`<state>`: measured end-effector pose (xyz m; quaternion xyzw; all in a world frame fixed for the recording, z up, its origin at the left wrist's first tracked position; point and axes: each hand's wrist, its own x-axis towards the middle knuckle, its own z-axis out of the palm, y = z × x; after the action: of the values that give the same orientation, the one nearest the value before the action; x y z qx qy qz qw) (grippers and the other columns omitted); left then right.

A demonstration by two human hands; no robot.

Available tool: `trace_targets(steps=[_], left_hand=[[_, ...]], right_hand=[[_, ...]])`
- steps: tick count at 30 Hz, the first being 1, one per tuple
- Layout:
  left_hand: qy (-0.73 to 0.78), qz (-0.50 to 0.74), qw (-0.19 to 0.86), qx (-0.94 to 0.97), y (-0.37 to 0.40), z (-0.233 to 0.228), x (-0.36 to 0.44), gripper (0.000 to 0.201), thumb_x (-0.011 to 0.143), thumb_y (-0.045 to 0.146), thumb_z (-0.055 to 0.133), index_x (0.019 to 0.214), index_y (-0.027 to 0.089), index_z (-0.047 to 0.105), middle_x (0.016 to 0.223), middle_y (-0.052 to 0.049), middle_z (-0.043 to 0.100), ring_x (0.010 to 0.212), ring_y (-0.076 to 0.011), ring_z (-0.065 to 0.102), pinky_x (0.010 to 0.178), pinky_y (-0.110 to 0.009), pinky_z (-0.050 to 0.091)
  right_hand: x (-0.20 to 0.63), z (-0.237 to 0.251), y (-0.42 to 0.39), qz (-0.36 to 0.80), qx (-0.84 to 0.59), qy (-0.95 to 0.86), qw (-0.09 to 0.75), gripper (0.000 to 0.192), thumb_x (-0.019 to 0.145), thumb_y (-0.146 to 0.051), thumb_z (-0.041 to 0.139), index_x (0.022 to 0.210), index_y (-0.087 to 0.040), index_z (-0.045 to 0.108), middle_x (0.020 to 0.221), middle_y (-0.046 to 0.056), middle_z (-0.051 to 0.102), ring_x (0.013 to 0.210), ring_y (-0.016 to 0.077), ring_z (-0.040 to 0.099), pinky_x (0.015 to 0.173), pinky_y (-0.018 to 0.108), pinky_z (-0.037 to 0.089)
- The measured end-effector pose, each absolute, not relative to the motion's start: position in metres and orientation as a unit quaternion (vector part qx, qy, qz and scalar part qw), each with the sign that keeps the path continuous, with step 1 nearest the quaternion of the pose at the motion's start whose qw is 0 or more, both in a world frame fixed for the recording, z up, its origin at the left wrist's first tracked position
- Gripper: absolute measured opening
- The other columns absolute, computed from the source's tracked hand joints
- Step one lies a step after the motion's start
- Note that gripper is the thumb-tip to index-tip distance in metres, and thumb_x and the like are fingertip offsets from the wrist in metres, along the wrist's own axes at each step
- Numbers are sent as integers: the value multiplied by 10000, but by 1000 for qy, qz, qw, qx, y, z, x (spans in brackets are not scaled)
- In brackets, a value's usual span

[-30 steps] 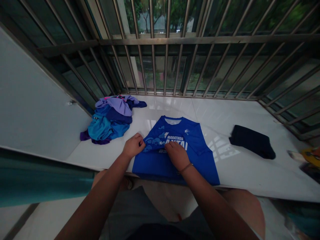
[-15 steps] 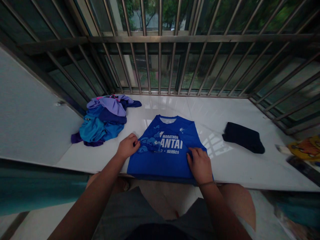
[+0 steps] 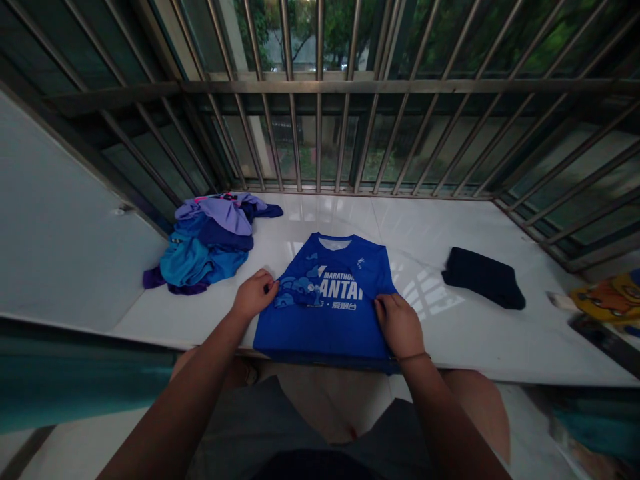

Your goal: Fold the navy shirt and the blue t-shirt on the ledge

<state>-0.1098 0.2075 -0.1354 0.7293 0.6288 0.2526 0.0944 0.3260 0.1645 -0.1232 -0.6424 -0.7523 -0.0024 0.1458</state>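
Observation:
A blue sleeveless running shirt (image 3: 320, 330) with white lettering lies front side up on the white ledge (image 3: 480, 340), its neckline toward the window and its lower part at the ledge's near edge. My left hand (image 3: 255, 293) pinches the shirt's left side just below the armhole. On the opposite side, my right hand (image 3: 401, 323) is closed on the other edge, fingers curled over the fabric. The chest between both hands lies fairly flat, with a slight fold near my right hand.
A heap of purple and blue clothes (image 3: 205, 247) rests at the left by the wall. Folded dark socks (image 3: 483, 277) lie to the right. Beyond them are a yellow patterned item (image 3: 607, 300) and a dark flat object (image 3: 603, 340). Metal bars (image 3: 320, 133) enclose the ledge's far side.
The shirt's right edge has been drawn slightly inward by my right hand, and a fold now covers the end of the lettering. My left hand keeps its grip. The view has tilted a little.

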Motion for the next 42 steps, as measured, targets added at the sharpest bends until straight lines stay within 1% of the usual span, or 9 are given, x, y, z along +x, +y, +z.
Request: trace_targets(steps=[7,14,20,24,30,35,38,40,42], left_hand=[[625,260,89,730,207,-139,-110,370,1057,442,594,739,253,601,899,-32,667,754,-197,634,678,-340,438],[626,258,89,730,208,-140,-111,365,1061,426,593,740,251,602,886,-30,654,743,-195,628,669,-339,423],[633,243,88,730,209,-140,-111,380,1064,414,589,720,250,593,877,-33,649,748,-199,625,665,-335,421],[627,244,101,733,210,-139,-111,373,1056,398,593,714,249,586,870,-34,649,737,-196,623,663,-336,422],[624,258,117,728,214,-139,-113,386,1049,390,588,691,247,567,840,-28,625,738,-192,620,668,-338,418],[625,264,130,723,214,-138,-114,376,1041,397,598,698,246,577,855,-31,631,739,-188,615,674,-337,426],[621,272,134,723,213,-138,-115,357,1034,390,596,707,246,575,853,-32,631,740,-189,616,677,-339,425],[620,276,132,722,213,-138,-114,355,1029,387,596,705,246,569,846,-32,630,741,-190,616,680,-341,423],[624,277,129,719,213,-138,-114,361,1026,410,610,707,245,572,847,-30,635,739,-189,614,676,-339,414]], right_hand=[[319,-130,170,50,-583,-799,139,307,1178,-308,523,1219,-201,807,1154,117,805,1084,281,756,1000,391,574],[297,-106,191,25,-593,-797,115,374,1206,-365,479,1129,-206,808,1103,112,800,1056,275,735,941,365,534],[279,-88,246,2,-592,-805,43,342,1192,-296,480,1224,-184,802,1199,150,783,1127,303,690,951,388,495],[268,-94,279,5,-605,-795,43,345,1169,-228,511,1443,-174,713,1361,173,745,1199,304,666,958,389,497],[260,-103,300,10,-628,-778,28,250,1169,-259,552,1273,-130,739,1280,184,734,1202,319,640,900,381,484],[253,-94,292,-4,-654,-754,61,334,1200,-284,487,1389,-92,684,1428,226,663,1320,349,596,993,417,480],[236,-91,267,12,-601,-795,85,331,1193,-327,532,1433,-156,682,1438,183,676,1319,320,609,1052,404,489],[218,-93,243,57,-510,-853,96,311,1178,-386,592,1389,-193,714,1369,150,711,1250,289,654,1061,386,509],[200,-99,223,95,-434,-892,87,354,1139,-444,683,1401,-207,717,1358,139,721,1224,289,680,1052,387,535]])
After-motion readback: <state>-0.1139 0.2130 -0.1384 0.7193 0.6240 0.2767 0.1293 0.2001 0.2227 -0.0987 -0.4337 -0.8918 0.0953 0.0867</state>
